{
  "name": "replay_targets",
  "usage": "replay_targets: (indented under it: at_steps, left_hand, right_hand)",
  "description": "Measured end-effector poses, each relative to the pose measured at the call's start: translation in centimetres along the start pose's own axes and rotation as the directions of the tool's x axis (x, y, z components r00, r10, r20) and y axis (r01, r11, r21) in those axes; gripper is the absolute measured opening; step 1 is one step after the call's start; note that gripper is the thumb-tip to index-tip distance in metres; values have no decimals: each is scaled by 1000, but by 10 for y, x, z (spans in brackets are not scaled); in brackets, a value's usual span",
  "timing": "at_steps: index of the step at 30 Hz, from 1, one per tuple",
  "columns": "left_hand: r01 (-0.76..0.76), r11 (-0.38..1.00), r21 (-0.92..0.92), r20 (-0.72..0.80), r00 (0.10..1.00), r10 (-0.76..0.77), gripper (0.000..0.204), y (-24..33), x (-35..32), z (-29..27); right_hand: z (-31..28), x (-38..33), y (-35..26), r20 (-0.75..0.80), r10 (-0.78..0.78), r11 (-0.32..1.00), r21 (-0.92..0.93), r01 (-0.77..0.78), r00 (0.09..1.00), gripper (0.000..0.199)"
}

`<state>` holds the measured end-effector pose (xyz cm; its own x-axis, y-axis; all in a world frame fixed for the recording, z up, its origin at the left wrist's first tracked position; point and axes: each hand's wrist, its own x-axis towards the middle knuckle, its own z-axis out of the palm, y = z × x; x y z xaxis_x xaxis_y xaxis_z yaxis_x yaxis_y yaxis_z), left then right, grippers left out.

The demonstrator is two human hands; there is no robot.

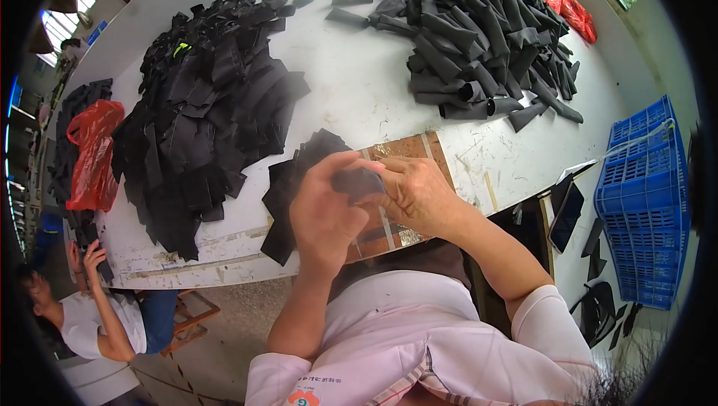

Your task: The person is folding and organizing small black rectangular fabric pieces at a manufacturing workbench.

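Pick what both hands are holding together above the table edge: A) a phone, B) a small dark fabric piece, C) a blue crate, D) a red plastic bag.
B: the left hand and right hand pinch a small dark fabric piece between them; the red plastic bag and blue crate lie apart from both hands.

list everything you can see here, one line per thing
fabric piece: one, black, held between both hands
flat cut pieces: large pile, black, table's left
rolled pieces: large pile, dark grey, table's far right
small stack: black, beside the left hand
table: one, white
board: one, brown, under the hands
bags: red, left edge and far right
crate: one, blue, right
co-worker: one, lower left
left hand: gripping the piece
right hand: gripping the piece
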<state>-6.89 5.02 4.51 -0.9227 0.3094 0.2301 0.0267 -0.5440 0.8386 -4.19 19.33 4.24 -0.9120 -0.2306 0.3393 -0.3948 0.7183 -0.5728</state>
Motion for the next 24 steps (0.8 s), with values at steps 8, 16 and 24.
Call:
replay_targets:
  at_steps: [8,16,24]
  left_hand:
    - [62,854,517,299,921,-248,10,13,25,0]
    - [-126,917,377,143,987,77,17,15,9,11]
    - [-10,955,-297,-13,1000,7,17,26,13,-5]
  right_hand:
    - [22,-16,14,-30,109,921,379,-89,994,18]
    - [4,-5,2,16,48,979,200,-50,999,23]
    - [-27,13,-13,47,-17,998,53,15,999,26]
